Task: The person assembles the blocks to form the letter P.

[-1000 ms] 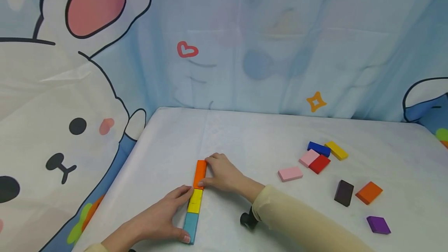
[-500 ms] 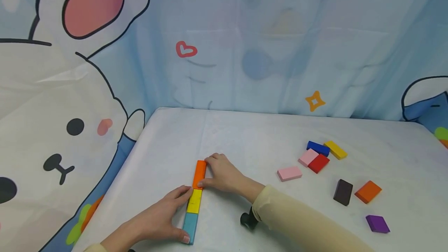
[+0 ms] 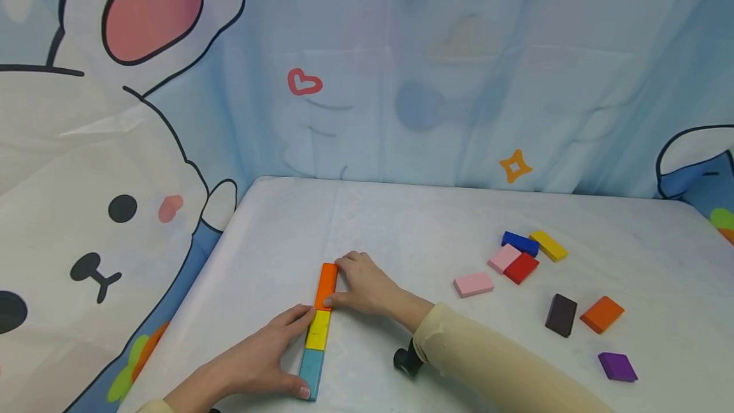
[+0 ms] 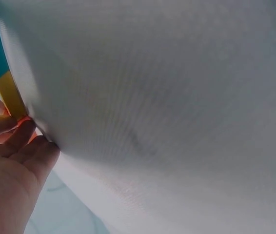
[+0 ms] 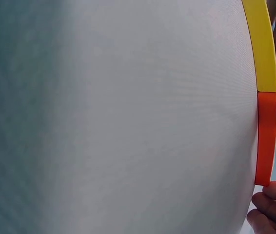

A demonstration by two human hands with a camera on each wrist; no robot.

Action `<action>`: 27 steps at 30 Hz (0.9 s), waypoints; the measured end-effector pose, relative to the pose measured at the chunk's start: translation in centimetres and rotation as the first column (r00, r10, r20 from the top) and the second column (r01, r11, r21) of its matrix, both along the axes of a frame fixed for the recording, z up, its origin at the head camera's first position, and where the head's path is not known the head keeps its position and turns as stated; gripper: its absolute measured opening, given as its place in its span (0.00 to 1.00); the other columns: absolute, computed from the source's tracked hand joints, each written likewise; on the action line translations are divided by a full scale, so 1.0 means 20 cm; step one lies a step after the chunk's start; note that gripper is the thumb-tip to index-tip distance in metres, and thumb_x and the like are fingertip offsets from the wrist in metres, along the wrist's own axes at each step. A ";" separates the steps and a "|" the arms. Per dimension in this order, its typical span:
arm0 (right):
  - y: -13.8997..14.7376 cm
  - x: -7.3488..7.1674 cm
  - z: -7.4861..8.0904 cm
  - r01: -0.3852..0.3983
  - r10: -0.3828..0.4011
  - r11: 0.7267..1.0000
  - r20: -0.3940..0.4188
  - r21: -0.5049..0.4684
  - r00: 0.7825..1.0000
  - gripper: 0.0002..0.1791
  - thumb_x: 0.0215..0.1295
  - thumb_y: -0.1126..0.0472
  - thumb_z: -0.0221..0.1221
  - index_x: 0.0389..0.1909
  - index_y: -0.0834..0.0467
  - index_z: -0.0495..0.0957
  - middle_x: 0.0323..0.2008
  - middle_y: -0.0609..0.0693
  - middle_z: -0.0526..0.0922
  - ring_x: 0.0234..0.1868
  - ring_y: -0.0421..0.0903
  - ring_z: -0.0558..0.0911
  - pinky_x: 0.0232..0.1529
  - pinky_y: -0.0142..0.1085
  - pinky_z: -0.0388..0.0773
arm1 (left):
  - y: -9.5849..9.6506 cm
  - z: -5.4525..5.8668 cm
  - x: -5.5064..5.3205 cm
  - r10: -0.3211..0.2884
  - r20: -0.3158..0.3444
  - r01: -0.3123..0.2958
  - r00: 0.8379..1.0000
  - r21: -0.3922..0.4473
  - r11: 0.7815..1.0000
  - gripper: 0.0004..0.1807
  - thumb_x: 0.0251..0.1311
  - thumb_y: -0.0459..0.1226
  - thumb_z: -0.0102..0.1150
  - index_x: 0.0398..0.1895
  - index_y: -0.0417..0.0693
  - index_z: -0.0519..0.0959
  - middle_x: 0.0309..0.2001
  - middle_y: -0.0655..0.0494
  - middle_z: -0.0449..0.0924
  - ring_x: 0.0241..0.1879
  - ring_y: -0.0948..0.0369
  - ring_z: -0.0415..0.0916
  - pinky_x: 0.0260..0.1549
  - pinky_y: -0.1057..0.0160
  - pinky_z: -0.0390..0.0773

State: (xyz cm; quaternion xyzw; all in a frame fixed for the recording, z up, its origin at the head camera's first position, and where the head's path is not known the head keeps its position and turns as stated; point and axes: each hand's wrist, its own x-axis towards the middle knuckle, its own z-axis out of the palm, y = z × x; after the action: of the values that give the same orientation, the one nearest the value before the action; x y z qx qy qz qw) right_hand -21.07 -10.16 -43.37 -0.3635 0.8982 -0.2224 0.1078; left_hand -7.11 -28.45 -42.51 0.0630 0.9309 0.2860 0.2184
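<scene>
Three flat wooden blocks lie end to end in a row on the white-covered table: an orange block [image 3: 326, 287] at the far end, a yellow block [image 3: 318, 330] in the middle and a light blue block [image 3: 311, 375] nearest. My right hand [image 3: 367, 285] holds the orange block lengthwise, fingers at its far end and thumb by the yellow joint. My left hand [image 3: 260, 352] spans the light blue and yellow blocks from the left. Its thumb is at the light blue block's near end, its index fingertip where yellow meets orange.
At the right lie pink blocks [image 3: 473, 284], a red block [image 3: 521, 268], a dark blue block [image 3: 520, 243], another yellow block [image 3: 548, 245], a black block [image 3: 561, 315], another orange block [image 3: 602, 315] and a purple block [image 3: 617, 367]. A black device [image 3: 408, 360] sits under the right sleeve.
</scene>
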 end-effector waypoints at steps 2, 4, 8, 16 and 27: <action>0.00 0.00 0.00 0.000 0.000 1.000 0.001 0.001 1.000 0.43 0.57 0.41 0.73 0.66 0.66 0.74 0.63 0.60 0.78 0.65 0.57 0.75 0.69 0.48 0.74 | 0.00 0.00 0.00 -0.001 0.004 0.001 1.000 0.002 1.000 0.63 0.41 0.56 0.82 0.80 0.47 0.59 0.81 0.46 0.54 0.76 0.46 0.60 0.68 0.37 0.69; 0.00 0.00 0.00 0.001 -0.001 1.000 0.003 0.004 1.000 0.44 0.57 0.41 0.73 0.66 0.66 0.74 0.63 0.60 0.78 0.65 0.57 0.75 0.69 0.48 0.74 | 0.00 0.01 0.00 -0.002 0.006 0.002 1.000 0.005 1.000 0.63 0.41 0.56 0.82 0.80 0.47 0.59 0.81 0.46 0.53 0.76 0.45 0.59 0.69 0.37 0.68; 0.00 0.00 0.00 0.000 0.000 1.000 0.003 0.005 1.000 0.44 0.57 0.41 0.73 0.66 0.66 0.74 0.63 0.60 0.78 0.64 0.57 0.75 0.69 0.48 0.75 | 0.00 0.01 0.00 -0.002 0.011 0.002 1.000 0.010 1.000 0.63 0.42 0.56 0.82 0.80 0.47 0.58 0.81 0.45 0.53 0.77 0.45 0.58 0.70 0.36 0.67; 0.00 0.00 0.00 -0.002 0.002 1.000 0.001 0.006 1.000 0.44 0.57 0.41 0.73 0.66 0.66 0.74 0.63 0.60 0.78 0.64 0.56 0.75 0.69 0.48 0.75 | -0.01 0.02 0.00 0.008 0.020 -0.008 1.000 0.004 1.000 0.63 0.42 0.56 0.81 0.80 0.47 0.58 0.81 0.45 0.53 0.77 0.45 0.59 0.69 0.36 0.67; 0.00 0.00 0.00 0.006 -0.006 1.000 0.015 0.013 1.000 0.45 0.58 0.41 0.73 0.68 0.65 0.72 0.65 0.60 0.77 0.66 0.57 0.74 0.70 0.49 0.74 | -0.01 0.05 -0.06 0.022 -0.032 -0.022 0.999 -0.010 1.000 0.63 0.45 0.57 0.80 0.81 0.47 0.55 0.80 0.44 0.55 0.76 0.44 0.60 0.68 0.35 0.69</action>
State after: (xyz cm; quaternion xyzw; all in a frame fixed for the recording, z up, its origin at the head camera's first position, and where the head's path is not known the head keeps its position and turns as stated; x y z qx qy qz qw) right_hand -21.10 -10.17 -43.31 -0.3587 0.8998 -0.2197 0.1160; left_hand -8.26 -28.67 -41.48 0.0561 0.9363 0.2825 0.2009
